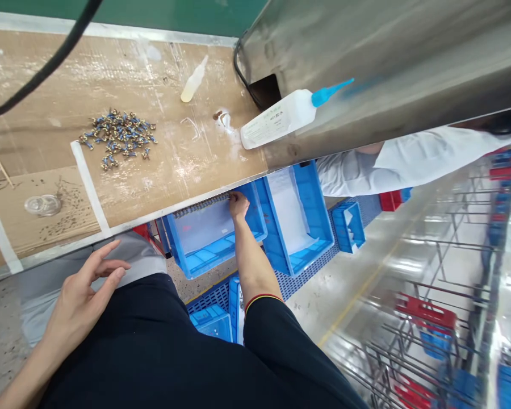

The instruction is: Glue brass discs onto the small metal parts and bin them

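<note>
My left hand (85, 287) hovers over my lap, near the table's front edge. Its fingers are apart and hold nothing. Lower than the tabletop, my right hand (239, 205) reaches into a blue plastic bin (208, 258). Its fingers are curled together at the end of a row of small dark metallic parts (202, 204) along the bin's far side. What lies between those fingertips is too small to make out. White sheeting (204, 227) lines the bin. On the table lies a pile of small brass-and-blue parts (121, 133).
A large white bottle with a blue nozzle (281, 118) and a small dropper bottle (195, 79) lie on the cardboard-covered table (166, 165). A second blue bin (296, 218) stands right of my right arm. Another person's white sleeve (366, 167) shows beyond. A black cable (46, 71) hangs at upper left.
</note>
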`<state>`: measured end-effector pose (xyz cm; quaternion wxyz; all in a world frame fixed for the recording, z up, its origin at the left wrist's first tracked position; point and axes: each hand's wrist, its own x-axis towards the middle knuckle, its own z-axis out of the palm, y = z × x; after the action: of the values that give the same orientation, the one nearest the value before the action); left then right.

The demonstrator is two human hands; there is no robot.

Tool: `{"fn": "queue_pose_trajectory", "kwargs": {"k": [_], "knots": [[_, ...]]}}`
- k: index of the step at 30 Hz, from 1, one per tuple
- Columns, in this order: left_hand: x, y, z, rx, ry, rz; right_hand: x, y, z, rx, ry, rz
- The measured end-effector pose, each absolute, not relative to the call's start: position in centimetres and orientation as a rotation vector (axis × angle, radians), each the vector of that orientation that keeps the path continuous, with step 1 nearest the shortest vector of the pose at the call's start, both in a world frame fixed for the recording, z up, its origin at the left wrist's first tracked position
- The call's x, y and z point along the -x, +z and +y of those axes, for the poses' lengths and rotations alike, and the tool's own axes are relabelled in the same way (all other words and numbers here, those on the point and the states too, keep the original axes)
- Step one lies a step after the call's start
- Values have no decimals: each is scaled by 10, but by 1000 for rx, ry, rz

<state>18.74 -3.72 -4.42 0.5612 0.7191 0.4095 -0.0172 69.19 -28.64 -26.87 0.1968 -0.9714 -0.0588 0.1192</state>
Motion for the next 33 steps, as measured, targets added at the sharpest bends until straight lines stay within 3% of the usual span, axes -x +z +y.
{"fn": "queue_pose_trajectory", "kwargs": {"k": [6,13,20,27,33], "knots": [[-180,-49,-33,-1583,-67,981,-668,-235,-276,2606,158,-162],[-174,-52,-32,-1571,-45,1004,-586,-151,-244,2273,-302,-237],[-162,-44,-28,-1587,28,961,-538,-59,-105,1878,109,-1506],[-78,-32,-21,-1457,511,1487,-549,-36,-22,1844,97,-2364],[24,10,1,-1420,1226,1879,-569,-46,-27,1644,59,-2525]]}}
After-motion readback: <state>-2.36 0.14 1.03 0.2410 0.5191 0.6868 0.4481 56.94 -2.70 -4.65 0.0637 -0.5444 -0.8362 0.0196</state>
